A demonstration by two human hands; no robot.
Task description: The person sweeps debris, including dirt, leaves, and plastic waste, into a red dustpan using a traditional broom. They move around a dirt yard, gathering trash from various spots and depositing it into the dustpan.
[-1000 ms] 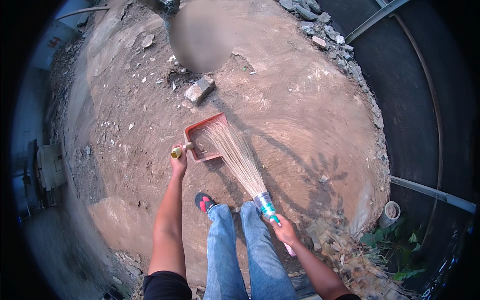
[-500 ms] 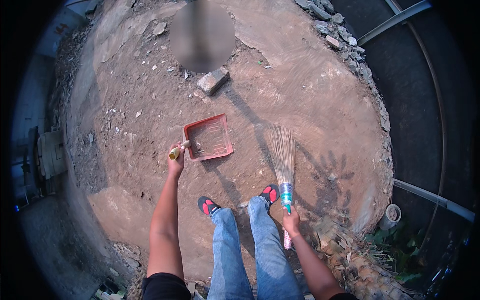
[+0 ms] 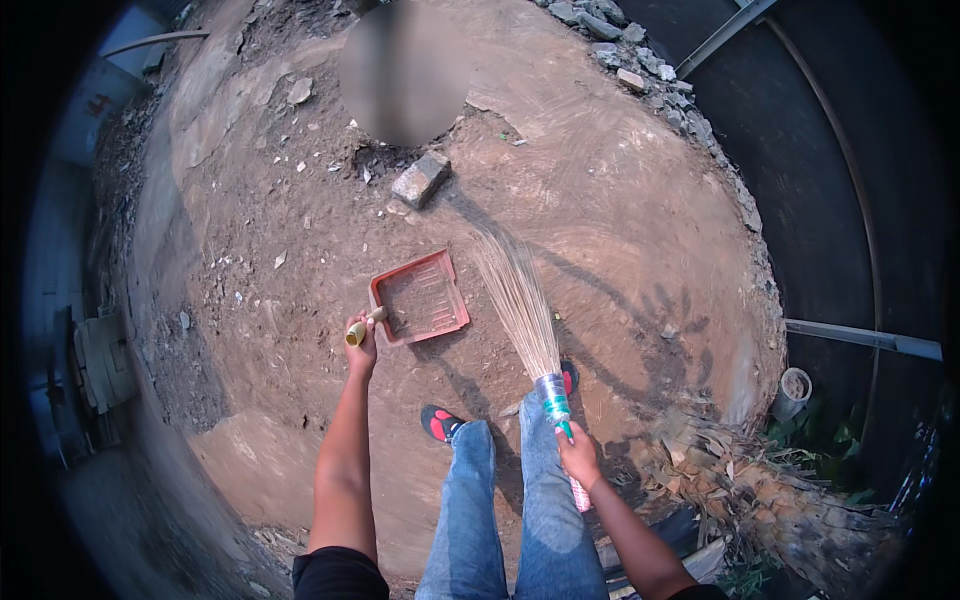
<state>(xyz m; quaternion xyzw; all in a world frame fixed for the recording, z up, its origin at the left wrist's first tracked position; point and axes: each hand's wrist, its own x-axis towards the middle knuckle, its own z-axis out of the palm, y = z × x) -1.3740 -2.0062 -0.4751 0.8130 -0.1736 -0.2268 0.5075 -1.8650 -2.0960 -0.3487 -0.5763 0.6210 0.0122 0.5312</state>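
My left hand is closed around the pale yellow tubular handle of a red dustpan. The pan hangs tilted in front of me, its ridged inner face showing; whether it touches the ground I cannot tell. My right hand grips a stick broom by its handle, below a silver and green wrapped collar. The broom's thin bristles fan out forward and to the left, a short way right of the dustpan. Specks of dirt lie on the pan's floor.
A rectangular block lies on the bare soil ahead. Broken stones line the ground's right edge beside a dark wall. Dry fibrous plant debris lies at lower right, near a white bucket. My feet stand close behind the tools.
The broom has swung left, its bristle tips now nearer the dustpan. The dustpan sits slightly lower in the picture, and the whole view has shifted a little.
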